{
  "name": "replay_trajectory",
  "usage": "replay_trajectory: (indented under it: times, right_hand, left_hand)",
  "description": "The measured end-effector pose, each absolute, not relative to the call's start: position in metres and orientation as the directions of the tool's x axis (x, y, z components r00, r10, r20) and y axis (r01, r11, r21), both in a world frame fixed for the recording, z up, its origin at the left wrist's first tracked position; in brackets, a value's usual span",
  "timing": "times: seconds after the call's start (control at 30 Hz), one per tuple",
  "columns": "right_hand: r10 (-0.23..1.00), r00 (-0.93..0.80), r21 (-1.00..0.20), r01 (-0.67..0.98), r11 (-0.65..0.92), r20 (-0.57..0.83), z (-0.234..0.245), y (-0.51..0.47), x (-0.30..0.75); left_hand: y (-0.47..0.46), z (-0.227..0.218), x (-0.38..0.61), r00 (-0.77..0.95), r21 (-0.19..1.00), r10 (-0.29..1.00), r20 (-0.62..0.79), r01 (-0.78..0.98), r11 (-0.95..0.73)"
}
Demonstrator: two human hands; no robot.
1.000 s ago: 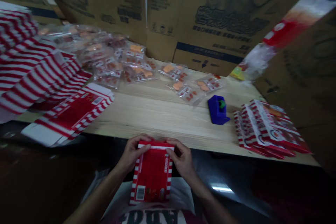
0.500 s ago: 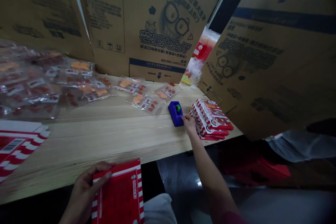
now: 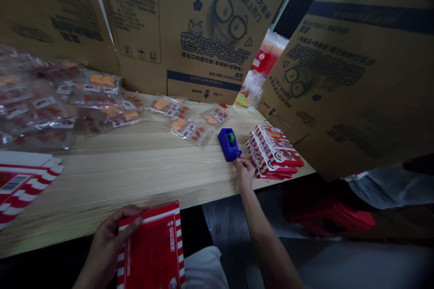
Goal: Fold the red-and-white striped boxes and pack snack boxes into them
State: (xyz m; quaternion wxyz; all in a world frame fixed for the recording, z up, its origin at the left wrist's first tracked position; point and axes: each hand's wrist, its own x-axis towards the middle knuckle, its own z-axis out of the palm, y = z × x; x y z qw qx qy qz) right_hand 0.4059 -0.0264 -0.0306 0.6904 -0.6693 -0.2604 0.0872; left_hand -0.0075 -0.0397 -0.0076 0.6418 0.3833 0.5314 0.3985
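2 grips split the work: my left grip clamped a red striped carton to steady it, while my right grip reached the blue tape dispenser, closure unclear.

Table top: pale wood, smooth planed face, matt, visible grain. Carton: printed paperboard, slight sheen. Stacked cartons: same paperboard, glossy print. Dispenser: blue plastic, smooth. Bags: clear plastic film, glossy, crinkled. Backdrop sheets: brown corrugated cardboard, matt.
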Motion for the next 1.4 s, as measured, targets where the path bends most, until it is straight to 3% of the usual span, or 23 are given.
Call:
replay_trajectory:
  times: [0.2,0.27,0.33,0.4,0.47,0.53,0.63,0.73,0.83,0.97,1.07,1.17,1.27,1.4]
  right_hand:
    - [0.557,0.814,-0.986,0.141,0.085,0.165,-0.024,-0.039,0.395]
    - [0.676,0.731,-0.996,0.072,0.06,0.094,-0.01,-0.039,0.378]
    - [0.896,0.444,-0.998,0.06,-0.002,0.025,0.013,-0.033,0.352]
    - [0.995,-0.092,-0.984,0.176,-0.006,-0.023,0.042,-0.022,0.318]
    - [0.83,-0.553,-0.95,0.295,0.107,-0.078,0.068,-0.008,0.282]
    - [0.642,-0.755,-0.887,0.381,0.26,-0.136,0.084,0.006,0.253]
    - [0.553,-0.802,-0.734,0.514,0.445,-0.226,0.088,0.019,0.227]
    - [0.53,-0.784,-0.695,0.577,0.429,-0.324,0.079,0.025,0.221]
    - [0.486,-0.768,-0.789,0.571,0.227,-0.416,0.067,0.031,0.227]
    - [0.399,-0.75,-0.845,0.513,-0.153,-0.528,0.048,0.032,0.234]
    - [0.254,-0.822,-0.818,0.371,-0.44,-0.509,0.031,0.019,0.235]
    - [0.312,-0.834,-0.769,0.192,-0.609,-0.455,0.024,0.003,0.236]
    - [0.452,-0.776,-0.825,0.15,-0.545,-0.439,0.037,0.001,0.24]
    - [0.533,-0.783,-0.943,0.317,-0.102,-0.321,0.077,0.014,0.24]
  left_hand:
    - [-0.044,-0.001,0.005,0.175,0.934,0.941,-0.291,-0.162,0.319]
    - [-0.044,0.003,0.009,0.201,0.93,0.938,-0.281,-0.185,0.318]
    - [-0.042,0.006,0.015,0.234,0.924,0.932,-0.277,-0.201,0.325]
    - [-0.041,0.009,0.021,0.274,0.919,0.922,-0.274,-0.208,0.335]
    - [-0.04,0.014,0.029,0.312,0.922,0.913,-0.262,-0.2,0.333]
    - [-0.04,0.018,0.034,0.338,0.934,0.909,-0.242,-0.173,0.313]
    - [-0.041,0.021,0.036,0.349,0.95,0.915,-0.205,-0.155,0.272]
    - [-0.043,0.02,0.032,0.338,0.952,0.922,-0.189,-0.167,0.256]
    - [-0.045,0.02,0.029,0.349,0.957,0.92,-0.18,-0.154,0.246]
    - [-0.048,0.029,0.031,0.381,0.969,0.915,-0.136,-0.14,0.202]
    - [-0.052,0.037,0.031,0.419,0.984,0.906,-0.064,-0.123,0.126]
    - [-0.054,0.042,0.027,0.458,0.988,0.889,-0.016,-0.129,0.084]
    - [-0.055,0.04,0.02,0.453,0.971,0.889,-0.066,-0.177,0.162]
    - [-0.053,0.034,0.019,0.421,0.905,0.892,-0.164,-0.295,0.305]
